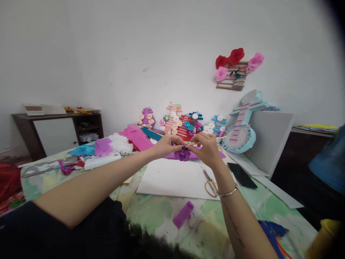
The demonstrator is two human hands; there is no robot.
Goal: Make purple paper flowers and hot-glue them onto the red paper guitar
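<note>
A purple paper flower (182,155) hangs upside down between my hands, above the far part of a white board (172,178). My left hand (168,145) pinches a small dark piece at its base. From the other side, my right hand (206,146) closes its fingers at the same spot, where a thin pale stick shows. Gold-handled scissors (211,187) lie on the board's right side. Behind the flower is a purple sheet (215,154). A rolled purple strip (183,214) rests on the green-patterned cloth (151,212) nearer me.
Small decorated paper instruments (184,126) stand along the wall, with a large light-blue one (239,138) at the right. A black phone (242,175) lies right of the board. Coloured paper scraps (104,146) are piled on the left. A blue glue gun (272,230) is at the lower right.
</note>
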